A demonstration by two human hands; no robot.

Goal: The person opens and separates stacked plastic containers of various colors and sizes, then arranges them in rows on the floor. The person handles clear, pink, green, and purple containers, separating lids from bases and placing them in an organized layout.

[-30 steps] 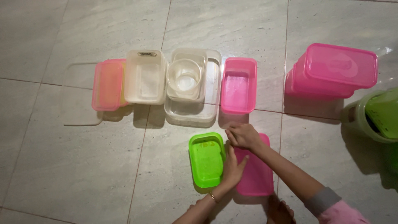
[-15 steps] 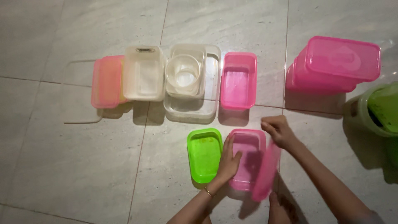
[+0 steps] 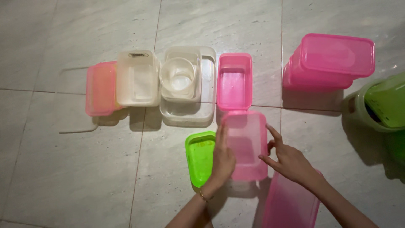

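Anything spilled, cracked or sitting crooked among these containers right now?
No spill or crack shows. The pink container between the left hand and right hand is raised and tipped. Its pink lid lies loose on the floor beside it. A clear lid at far left sits by itself.

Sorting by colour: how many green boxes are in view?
2: a lidded green box by the left hand, and a green-lidded tub at the right edge, partly cut off. More may lie out of frame.
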